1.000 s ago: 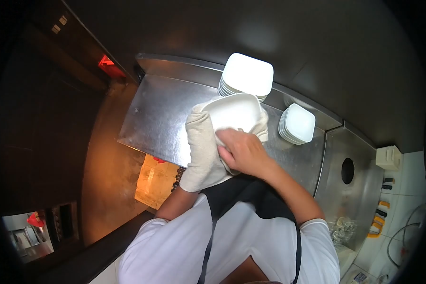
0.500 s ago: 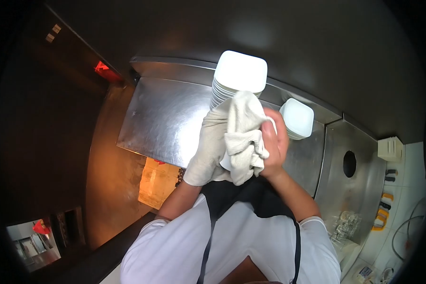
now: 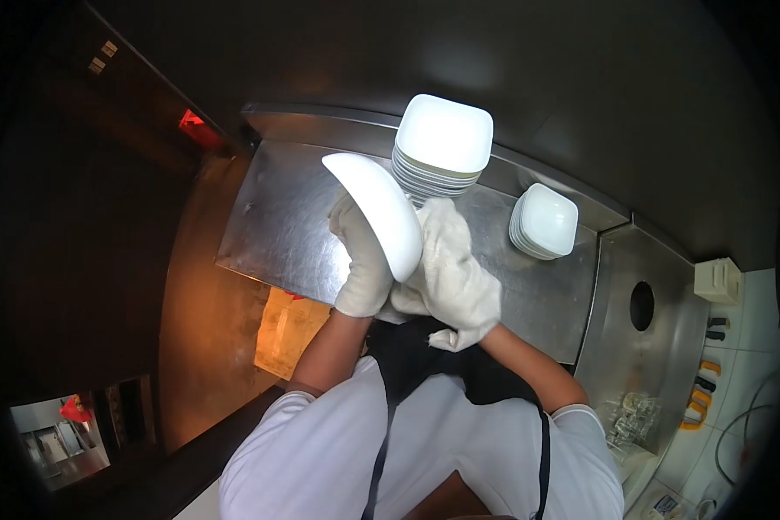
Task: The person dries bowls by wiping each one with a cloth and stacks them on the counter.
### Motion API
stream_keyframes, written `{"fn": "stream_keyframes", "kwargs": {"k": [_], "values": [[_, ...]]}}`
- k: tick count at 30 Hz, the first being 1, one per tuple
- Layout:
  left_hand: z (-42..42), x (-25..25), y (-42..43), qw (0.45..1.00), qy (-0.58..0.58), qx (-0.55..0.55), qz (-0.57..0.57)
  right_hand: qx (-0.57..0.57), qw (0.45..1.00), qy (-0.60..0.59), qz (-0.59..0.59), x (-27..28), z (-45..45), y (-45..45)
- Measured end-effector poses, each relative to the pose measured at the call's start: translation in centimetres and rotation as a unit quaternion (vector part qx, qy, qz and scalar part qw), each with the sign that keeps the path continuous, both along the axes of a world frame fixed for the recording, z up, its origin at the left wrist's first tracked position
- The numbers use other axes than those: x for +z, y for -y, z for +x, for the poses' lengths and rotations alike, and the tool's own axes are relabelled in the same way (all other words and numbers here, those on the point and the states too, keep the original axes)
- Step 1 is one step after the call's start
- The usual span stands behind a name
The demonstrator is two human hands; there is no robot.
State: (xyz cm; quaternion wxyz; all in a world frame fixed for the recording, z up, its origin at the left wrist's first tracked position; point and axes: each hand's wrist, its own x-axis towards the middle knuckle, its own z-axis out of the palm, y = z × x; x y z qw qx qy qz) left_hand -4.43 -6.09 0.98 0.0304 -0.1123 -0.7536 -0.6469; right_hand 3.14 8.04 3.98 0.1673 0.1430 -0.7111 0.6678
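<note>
My left hand (image 3: 361, 269), in a pale fabric glove, grips a white bowl (image 3: 381, 212) from its left side. The bowl is tipped steeply on edge, with its smooth outer side towards the right. A crumpled white cloth (image 3: 461, 282) covers my right hand (image 3: 494, 336), whose fingers are hidden beneath it. The cloth is held against the bowl's lower right side. Just beyond my hands, a tall stack of squarish white dishes (image 3: 446, 134) stands on the steel counter (image 3: 277, 195).
A shorter stack of white dishes (image 3: 548, 224) stands to the right on the counter. Farther right is a steel surface with a dark round hole (image 3: 641, 306). A white box (image 3: 718, 282) sits at its corner, and a dark wall (image 3: 581, 78) rises behind.
The bowl, earlier mostly hidden by the cloth, has swung up and left into plain view. The cloth has moved down and right and now covers my right hand, whose fingers showed before.
</note>
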Motion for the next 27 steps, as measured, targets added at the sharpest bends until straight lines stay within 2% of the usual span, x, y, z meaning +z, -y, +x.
{"fn": "stream_keyframes", "kwargs": {"k": [1,3,6,8,9,10,11,13,14,15,17,18,20,21,23,27], "values": [[-0.4,0.2,1.0,0.984,-0.089,0.017,-0.151,0.007,1.0,-0.017,-0.004,0.9,0.4,-0.1],[-0.2,2.1,1.0,0.952,-0.165,0.017,-0.257,0.014,0.999,-0.038,-0.025,2.5,1.0,-0.4],[1.2,4.0,-2.3,0.992,-0.066,0.033,-0.106,0.016,0.998,-0.02,-0.057,2.1,-0.4,-1.6],[1.7,3.8,-3.4,0.997,0.063,0.012,0.049,0.043,0.992,0.039,-0.114,-0.1,-3.4,-2.3],[2.0,3.7,-3.8,0.984,0.128,0.002,0.125,-0.006,1.0,-0.017,0.024,-0.2,-2.8,-2.0],[2.1,3.5,-4.2,0.961,0.192,-0.009,0.199,-0.079,0.979,-0.075,0.171,-0.1,-2.2,-1.6],[2.1,3.4,-4.5,0.928,0.254,-0.02,0.271,-0.158,0.935,-0.131,0.289,0.8,-1.7,-1.1],[1.4,2.2,-4.5,0.945,0.218,0.013,0.242,-0.113,0.945,-0.125,0.281,-0.4,-1.3,-1.2],[0.1,0.4,-4.1,0.982,0.118,0.056,0.14,-0.088,0.949,-0.123,0.278,-0.9,-1.3,-1.3],[-1.0,0.3,-3.6,0.985,0.078,0.083,0.129,-0.061,0.952,-0.12,0.274,-0.3,-1.4,-1.2],[-4.3,0.8,-2.4,0.989,-0.052,0.121,0.072,-0.047,0.978,0.001,0.201,0.7,-1.1,-0.2],[-6.0,1.1,-1.8,0.983,-0.123,0.13,0.033,-0.032,0.984,0.054,0.165,0.8,-0.8,0.0],[-9.1,2.4,-0.3,0.935,-0.289,0.114,-0.169,0.044,0.986,0.121,0.108,-4.0,0.8,-1.8],[-10.2,2.8,-0.1,0.921,-0.331,0.074,-0.192,0.023,0.98,0.062,0.188,-4.2,0.5,-2.4],[-12.7,3.9,-0.4,0.897,-0.355,0.069,-0.253,0.033,0.961,0.15,0.228,-3.3,1.3,-3.5],[-16.1,6.9,-2.5,0.88,-0.249,0.046,-0.403,-0.043,0.952,0.099,0.285,-5.2,2.7,-6.1]]}}
